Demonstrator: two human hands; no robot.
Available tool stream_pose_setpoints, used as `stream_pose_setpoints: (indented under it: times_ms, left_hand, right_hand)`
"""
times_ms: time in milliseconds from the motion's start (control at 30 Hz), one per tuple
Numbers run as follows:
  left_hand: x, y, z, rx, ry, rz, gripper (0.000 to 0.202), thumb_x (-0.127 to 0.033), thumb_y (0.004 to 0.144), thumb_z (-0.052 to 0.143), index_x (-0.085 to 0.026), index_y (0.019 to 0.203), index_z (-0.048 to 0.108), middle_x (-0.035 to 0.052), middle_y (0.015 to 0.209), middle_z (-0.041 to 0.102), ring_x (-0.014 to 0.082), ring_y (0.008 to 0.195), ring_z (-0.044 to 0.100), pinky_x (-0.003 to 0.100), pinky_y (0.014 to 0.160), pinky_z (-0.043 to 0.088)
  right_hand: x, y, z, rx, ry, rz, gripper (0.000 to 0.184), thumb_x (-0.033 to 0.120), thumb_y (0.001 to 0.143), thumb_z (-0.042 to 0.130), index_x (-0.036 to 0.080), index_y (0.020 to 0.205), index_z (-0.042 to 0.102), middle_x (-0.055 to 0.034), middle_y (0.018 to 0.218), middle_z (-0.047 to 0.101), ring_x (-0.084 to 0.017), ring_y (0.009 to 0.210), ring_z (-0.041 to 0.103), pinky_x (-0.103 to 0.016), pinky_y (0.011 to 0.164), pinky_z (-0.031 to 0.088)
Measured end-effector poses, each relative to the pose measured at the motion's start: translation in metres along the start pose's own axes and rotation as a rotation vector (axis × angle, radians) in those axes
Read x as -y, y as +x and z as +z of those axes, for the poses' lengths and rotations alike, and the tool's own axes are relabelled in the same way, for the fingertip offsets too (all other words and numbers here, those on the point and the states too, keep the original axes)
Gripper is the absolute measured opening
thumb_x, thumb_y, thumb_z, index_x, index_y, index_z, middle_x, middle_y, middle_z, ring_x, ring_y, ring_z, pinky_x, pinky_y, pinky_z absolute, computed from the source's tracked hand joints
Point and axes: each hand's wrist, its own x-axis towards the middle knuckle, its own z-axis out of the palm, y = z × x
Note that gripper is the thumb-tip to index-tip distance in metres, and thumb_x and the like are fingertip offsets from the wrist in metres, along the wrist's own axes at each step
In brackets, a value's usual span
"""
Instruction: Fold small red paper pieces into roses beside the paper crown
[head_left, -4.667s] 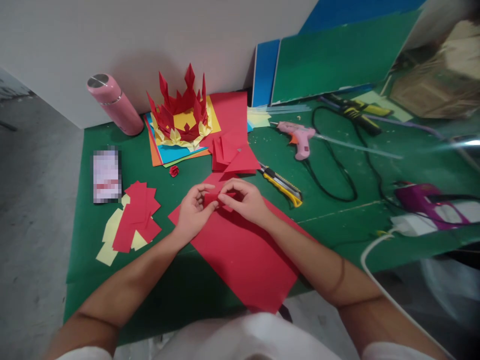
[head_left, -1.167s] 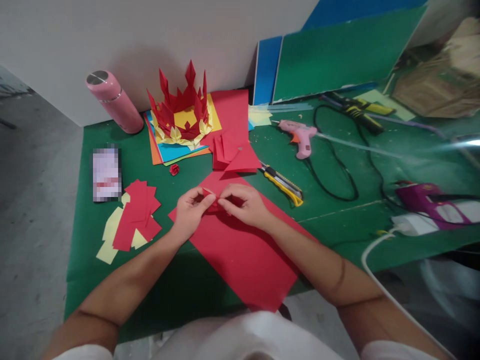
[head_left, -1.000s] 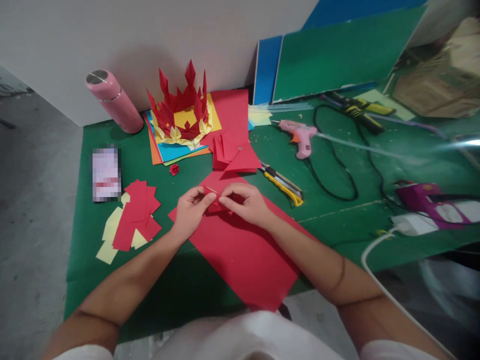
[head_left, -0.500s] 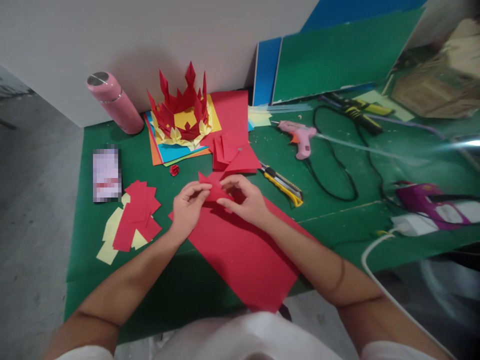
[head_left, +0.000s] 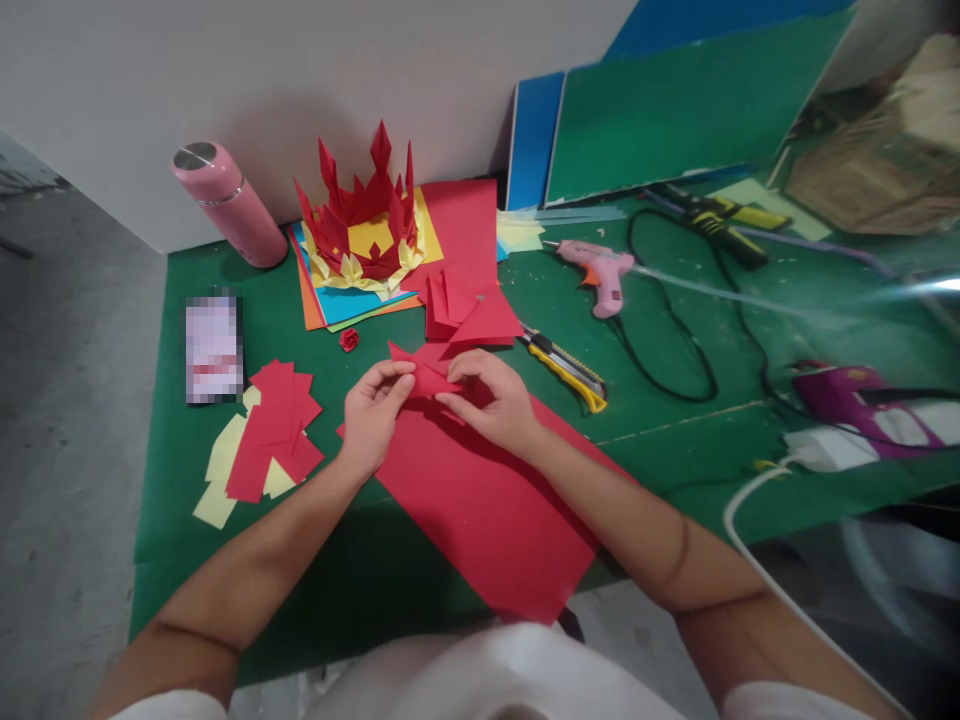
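Note:
Between both hands is a small folded piece of red paper [head_left: 427, 377], held above a large red sheet [head_left: 487, 500]. My left hand [head_left: 375, 410] pinches its left side between thumb and fingers, and a pointed corner sticks up there. With thumb and fingertips, my right hand [head_left: 495, 400] grips the right side. Just beyond the hands lie more folded red pieces [head_left: 480, 315]. A small red paper rose [head_left: 349, 340] rests to the left of them. Farther back, a red and yellow paper crown [head_left: 367, 230] stands on a stack of coloured sheets [head_left: 465, 220].
A utility knife [head_left: 566, 370] and a pink glue gun [head_left: 600, 270] with its black cord lie to the right. On the left are red and yellow paper strips [head_left: 262, 440], a phone [head_left: 214, 348] and a pink bottle [head_left: 232, 205]. A power strip [head_left: 832, 448] sits far right.
The folded red paper has shifted slightly left and tilted between the fingers. My left hand has moved a little left with it; my right fingers have adjusted along its edge.

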Motion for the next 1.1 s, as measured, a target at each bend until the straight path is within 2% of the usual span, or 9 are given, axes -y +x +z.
stream_pose_setpoints:
  times_ms: [233,367,567,833,1033,1100]
  left_hand:
    - [-0.0001,0.0000,-0.0033,0.007,0.179,0.129,0.024,-0.041,0.070,0.077,-0.021,0.083,0.073,0.0042,0.094,0.063,0.0162,0.092,0.060,0.029,0.087,0.049]
    - [0.0004,-0.0001,-0.0045,0.018,0.232,0.184,0.024,-0.042,0.073,0.075,-0.022,0.085,0.074,0.0048,0.095,0.062,0.0173,0.094,0.060,0.030,0.086,0.051]
    - [-0.0001,-0.0026,-0.0031,0.030,0.261,0.219,0.021,-0.041,0.074,0.075,-0.023,0.085,0.074,0.0052,0.095,0.060,0.0170,0.091,0.061,0.030,0.083,0.053]
    - [-0.0034,-0.0049,-0.0043,0.078,0.390,0.286,0.018,-0.039,0.081,0.068,-0.028,0.092,0.077,0.0040,0.094,0.058,0.0167,0.091,0.058,0.029,0.080,0.050]
    - [-0.0022,-0.0065,-0.0041,0.074,0.395,0.261,0.022,-0.041,0.081,0.069,-0.026,0.096,0.076,0.0051,0.101,0.054,0.0152,0.088,0.059,0.025,0.073,0.051]
    - [-0.0002,-0.0063,-0.0045,0.093,0.397,0.266,0.025,-0.042,0.081,0.069,-0.025,0.098,0.075,0.0054,0.102,0.053,0.0159,0.093,0.059,0.025,0.074,0.052]
  right_hand:
    - [-0.0003,0.0002,-0.0011,0.009,-0.058,-0.037,0.014,0.032,0.085,0.066,0.023,0.080,0.056,-0.0057,0.089,0.063,-0.021,0.087,0.060,-0.036,0.075,0.050]
    - [0.0002,0.0010,-0.0023,0.034,-0.067,-0.023,0.014,0.032,0.085,0.065,0.023,0.077,0.058,-0.0058,0.092,0.062,-0.021,0.088,0.060,-0.038,0.078,0.049]
    - [-0.0006,0.0004,-0.0031,0.064,-0.079,-0.025,0.009,0.032,0.086,0.064,0.023,0.087,0.065,-0.0061,0.093,0.059,-0.020,0.088,0.059,-0.037,0.076,0.050]
    - [-0.0034,-0.0016,-0.0014,0.054,-0.104,-0.099,0.010,0.032,0.086,0.066,0.023,0.088,0.067,-0.0045,0.087,0.058,-0.018,0.083,0.057,-0.034,0.072,0.048]
    - [-0.0024,-0.0013,-0.0022,0.067,-0.107,-0.104,0.012,0.033,0.089,0.063,0.022,0.089,0.067,-0.0048,0.087,0.059,-0.018,0.083,0.057,-0.033,0.073,0.048]
    - [-0.0025,-0.0013,-0.0021,0.073,-0.108,-0.109,0.012,0.033,0.089,0.063,0.022,0.089,0.067,-0.0044,0.087,0.059,-0.017,0.082,0.057,-0.032,0.072,0.048]
